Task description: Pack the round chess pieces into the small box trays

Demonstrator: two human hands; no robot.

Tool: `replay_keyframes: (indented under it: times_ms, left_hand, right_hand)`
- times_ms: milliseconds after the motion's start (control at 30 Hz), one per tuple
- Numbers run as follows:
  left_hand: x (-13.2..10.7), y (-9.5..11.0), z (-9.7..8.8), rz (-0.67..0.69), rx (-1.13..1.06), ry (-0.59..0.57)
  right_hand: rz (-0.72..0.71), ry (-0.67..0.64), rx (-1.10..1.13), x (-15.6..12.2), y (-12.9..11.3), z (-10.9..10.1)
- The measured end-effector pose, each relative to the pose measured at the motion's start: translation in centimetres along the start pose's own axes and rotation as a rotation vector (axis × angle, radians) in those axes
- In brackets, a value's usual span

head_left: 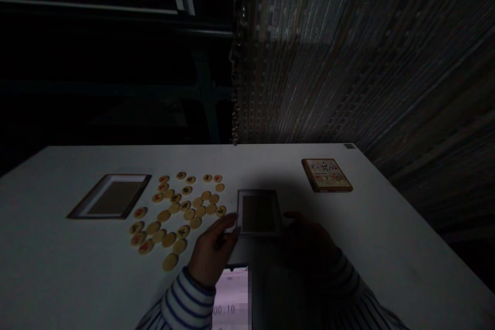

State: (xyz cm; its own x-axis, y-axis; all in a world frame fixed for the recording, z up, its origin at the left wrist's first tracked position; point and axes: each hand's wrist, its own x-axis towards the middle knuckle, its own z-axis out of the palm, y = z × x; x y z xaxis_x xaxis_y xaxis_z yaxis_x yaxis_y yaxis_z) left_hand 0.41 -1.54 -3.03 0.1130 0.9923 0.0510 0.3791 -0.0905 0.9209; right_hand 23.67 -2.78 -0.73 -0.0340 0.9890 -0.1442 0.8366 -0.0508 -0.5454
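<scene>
A small shallow open box [258,214] with a pale rim and brown inside is between my hands over the white table. My left hand [212,250] grips its left edge, thumb and fingers closed on the side. At its right edge is my right hand [311,242], closed around the side, though deep shadow hides most of its fingers. Left of the box lie several round wooden Chinese chess pieces [169,240], loosely scattered, some showing red or black characters and others blank side up.
Farther left lies a larger shallow open tray [116,197]. A flat box with a printed cover [327,174] lies at the back right of the table [386,247]. Below my hands a lit phone [231,296] shows digits. A string curtain [309,62] hangs behind the table.
</scene>
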Motion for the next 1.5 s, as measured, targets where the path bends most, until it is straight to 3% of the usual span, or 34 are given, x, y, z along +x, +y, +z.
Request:
replay_keyframes:
  times_ms: [367, 633, 900, 1067, 1233, 1500]
  left_hand:
    - [0.1, 1.9, -2.0, 0.0, 0.09, 0.099]
    - [0.2, 2.9, -4.2, 0.07, 0.128, 0.222]
    - [1.9, 4.0, -6.5, 0.148, 0.278, 0.328]
    - [3.1, 3.1, -5.9, 0.303, 0.459, 0.324]
    - [3.4, 1.3, -5.3, 0.386, 0.553, 0.236]
    - [3.7, -1.8, -3.9, 0.523, 0.652, 0.158]
  right_hand:
    - [-0.051, 0.255, 0.124, 0.3, 0.4, 0.1]
    - [-0.097, 0.267, 0.17, 0.7, 0.7, -0.4]
    - [-0.167, 0.269, 0.239, 1.0, -0.1, -0.9]
    - [-0.238, 0.266, 0.184, 1.4, -1.5, -2.3]
    - [-0.31, 0.289, 0.06, 2.2, -3.2, -3.2]
    - [-0.453, 0.242, -0.089, 4.1, -5.7, -2.5]
